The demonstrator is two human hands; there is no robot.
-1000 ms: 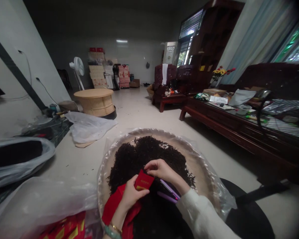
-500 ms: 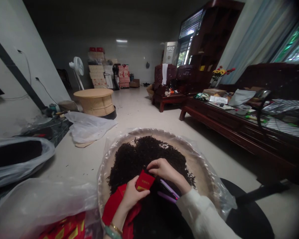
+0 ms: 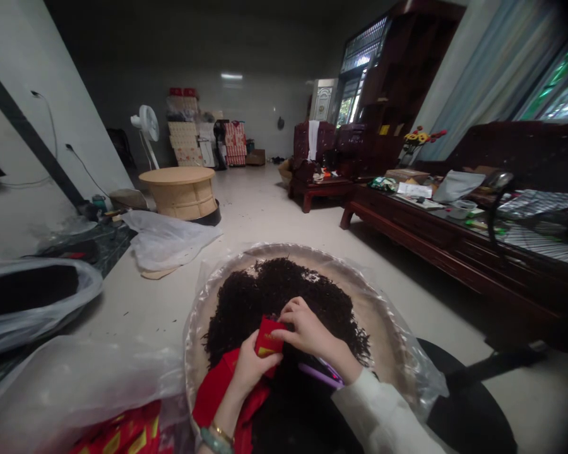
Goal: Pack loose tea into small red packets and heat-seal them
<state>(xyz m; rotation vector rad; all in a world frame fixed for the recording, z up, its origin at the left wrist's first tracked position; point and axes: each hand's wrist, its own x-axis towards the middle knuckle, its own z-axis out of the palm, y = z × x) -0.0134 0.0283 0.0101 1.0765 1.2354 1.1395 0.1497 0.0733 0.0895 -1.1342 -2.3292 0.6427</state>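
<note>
A small red packet point(image 3: 267, 339) with gold print sits between both hands above a heap of dark loose tea leaves point(image 3: 265, 296). My left hand point(image 3: 248, 369) grips the packet from below, fingers wrapped round it. My right hand point(image 3: 307, 331) pinches the packet's top edge with thumb and fingers. The leaves lie in a wide round tray lined with clear plastic point(image 3: 383, 315). A purple sealing tool point(image 3: 322, 373) rests under my right wrist. A red bag point(image 3: 213, 391) lies at the tray's near left.
A clear plastic sheet over red packets point(image 3: 76, 391) lies at the near left. A plastic-lined tub of dark leaves point(image 3: 28, 296) stands at the left. A long dark wooden table point(image 3: 454, 239) runs along the right. A round wooden stand point(image 3: 182, 189) and fan point(image 3: 146, 129) stand further back.
My right hand has slid left onto the packet's top edge, and the packet has turned more upright between the hands.
</note>
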